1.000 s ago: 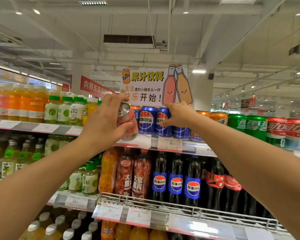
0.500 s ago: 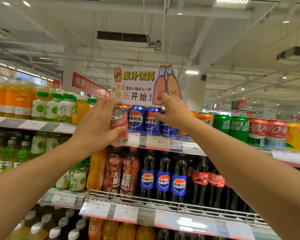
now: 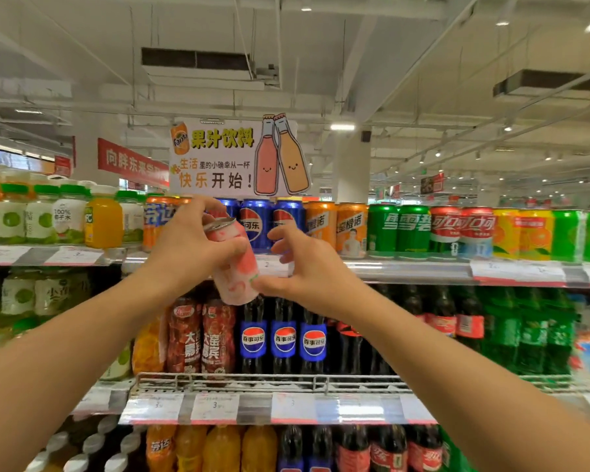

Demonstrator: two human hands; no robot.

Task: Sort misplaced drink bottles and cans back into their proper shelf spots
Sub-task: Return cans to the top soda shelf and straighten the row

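Gripping a pink can [image 3: 234,267] w/ the left hand [image 3: 188,248]: fingers curled over its top rim, thumb across the front; can tilted, top leaning left, held in the air in front of the shelf edge; right hand [image 3: 307,270] touches the can's lower right side w/ the thumb tip, other fingers loosely curled & apart from it, grasping nothing; blue cola cans [image 3: 252,223] stand on the shelf just behind both hands; orange cans [image 3: 336,226] just right of the right hand, then green cans [image 3: 397,229] & red cans [image 3: 460,229] further right; juice bottles [image 3: 58,216] well left of the left hand; dark cola bottles [image 3: 283,338] on the shelf below the hands; paper sign [image 3: 232,158] above them.
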